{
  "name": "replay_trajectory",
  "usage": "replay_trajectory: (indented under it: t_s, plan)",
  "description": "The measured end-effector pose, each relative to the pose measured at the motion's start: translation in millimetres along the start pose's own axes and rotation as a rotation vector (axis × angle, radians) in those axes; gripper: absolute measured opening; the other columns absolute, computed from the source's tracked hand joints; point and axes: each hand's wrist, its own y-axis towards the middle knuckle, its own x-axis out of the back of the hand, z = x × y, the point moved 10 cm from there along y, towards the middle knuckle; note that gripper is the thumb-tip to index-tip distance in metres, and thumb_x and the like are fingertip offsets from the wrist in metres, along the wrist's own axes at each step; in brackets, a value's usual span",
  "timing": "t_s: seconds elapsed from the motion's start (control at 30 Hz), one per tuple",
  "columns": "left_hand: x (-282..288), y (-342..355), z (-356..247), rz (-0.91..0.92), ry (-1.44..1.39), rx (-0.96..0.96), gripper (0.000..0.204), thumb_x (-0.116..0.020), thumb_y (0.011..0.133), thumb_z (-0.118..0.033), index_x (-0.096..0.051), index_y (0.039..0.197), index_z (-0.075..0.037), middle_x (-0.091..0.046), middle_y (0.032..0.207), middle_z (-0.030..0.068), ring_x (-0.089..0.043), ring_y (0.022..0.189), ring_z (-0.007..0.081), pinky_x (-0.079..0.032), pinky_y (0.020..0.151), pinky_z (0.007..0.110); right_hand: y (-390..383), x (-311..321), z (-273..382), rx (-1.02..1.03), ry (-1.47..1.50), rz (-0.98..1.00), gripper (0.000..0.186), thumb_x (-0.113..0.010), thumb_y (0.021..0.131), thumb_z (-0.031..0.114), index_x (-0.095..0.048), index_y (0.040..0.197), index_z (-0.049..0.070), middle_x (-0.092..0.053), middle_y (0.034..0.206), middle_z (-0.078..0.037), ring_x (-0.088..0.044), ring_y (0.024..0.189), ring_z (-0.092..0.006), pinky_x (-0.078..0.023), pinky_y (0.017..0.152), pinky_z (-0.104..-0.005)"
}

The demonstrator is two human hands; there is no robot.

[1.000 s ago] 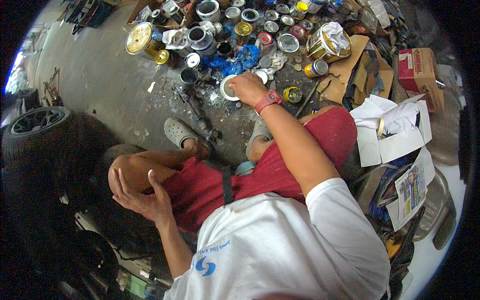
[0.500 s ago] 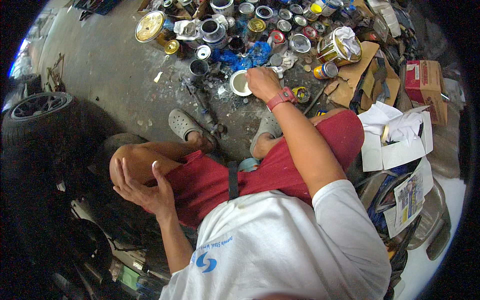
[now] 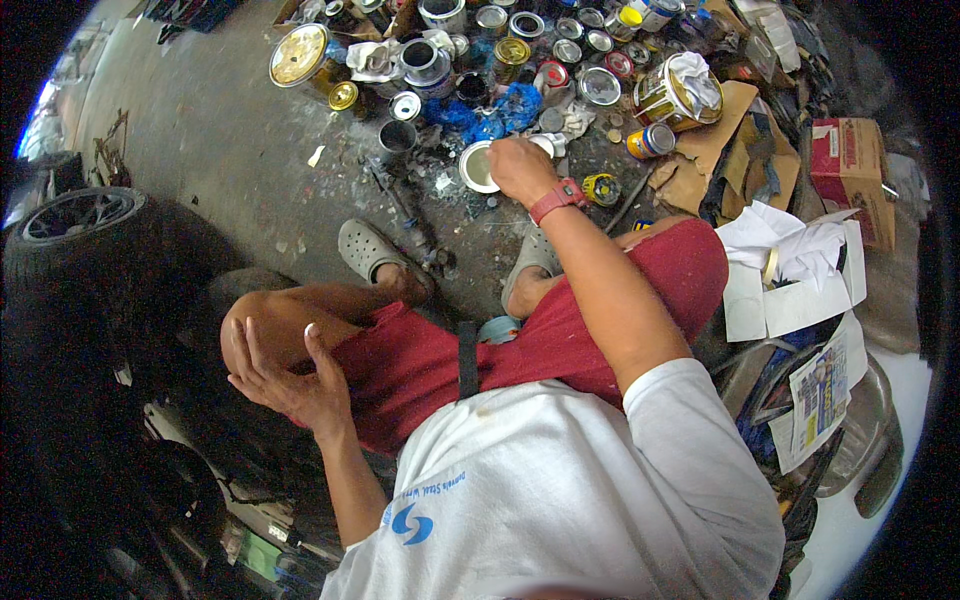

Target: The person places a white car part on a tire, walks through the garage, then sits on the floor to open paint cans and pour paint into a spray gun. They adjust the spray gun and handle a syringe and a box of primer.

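My right hand (image 3: 521,170), with a red watch (image 3: 557,200) on the wrist, is closed at the right rim of an open can of off-white paint (image 3: 475,164). Whatever its fingers hold is hidden beneath the hand. My left hand (image 3: 292,382) hovers by my left knee, fingers spread and nothing in it; white shows on the thumb tip. Beyond the paint can lies a crumpled blue cloth (image 3: 497,118). To the right of my right hand is a small yellow-labelled can (image 3: 601,189).
Many paint cans crowd the far floor, among them a large gold-lidded can (image 3: 299,54) and a tin stuffed with white paper (image 3: 668,96). Cardboard (image 3: 716,130), a red-and-brown box (image 3: 850,180) and a white carton (image 3: 795,305) stand at right. A wheel (image 3: 85,220) is at left.
My right hand has shifted slightly left and nearer to me, at the paint can's rim. My left hand has stayed almost still.
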Motion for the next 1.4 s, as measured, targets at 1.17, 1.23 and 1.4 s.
replay_trajectory:
  t_s: [1.17, 1.23, 1.4]
  plan:
    - [16.9, -1.5, -32.8, -0.139, 0.031, -0.322, 0.058, -0.066, 0.102, -0.047, -0.058, 0.143, -0.007, -0.061, 0.145, 0.0126, -0.058, 0.134, 0.0346, -0.043, 0.109, 0.055, -396.3, 312.2, -324.4, -0.818, 0.127, -1.105, 0.052, -0.074, 0.091, 0.018, -0.054, 0.133, -0.004, -0.069, 0.127, -0.020, -0.071, 0.109, -0.0319, -0.056, 0.093, -0.0411]
    - [19.4, 1.0, -31.2, -0.120, 0.008, -0.314, 0.055, -0.066, 0.103, -0.043, -0.058, 0.142, -0.007, -0.060, 0.147, 0.0134, -0.057, 0.135, 0.0351, -0.043, 0.109, 0.053, -416.1, 284.6, -365.6, -0.837, -0.033, -0.919, 0.049, -0.078, 0.088, 0.021, -0.059, 0.124, -0.005, -0.070, 0.124, -0.024, -0.071, 0.109, -0.0359, -0.055, 0.092, -0.0446]
    - [37.2, 29.5, -27.6, -0.140, -0.191, -0.340, 0.057, -0.069, 0.102, -0.039, -0.055, 0.144, -0.004, -0.059, 0.141, 0.0184, -0.058, 0.127, 0.0371, -0.047, 0.105, 0.049, -436.0, 252.6, -429.8, -0.956, 0.039, -0.746, 0.036, -0.074, 0.089, 0.025, -0.065, 0.108, -0.004, -0.072, 0.107, -0.027, -0.071, 0.103, -0.0409, -0.054, 0.090, -0.0500]
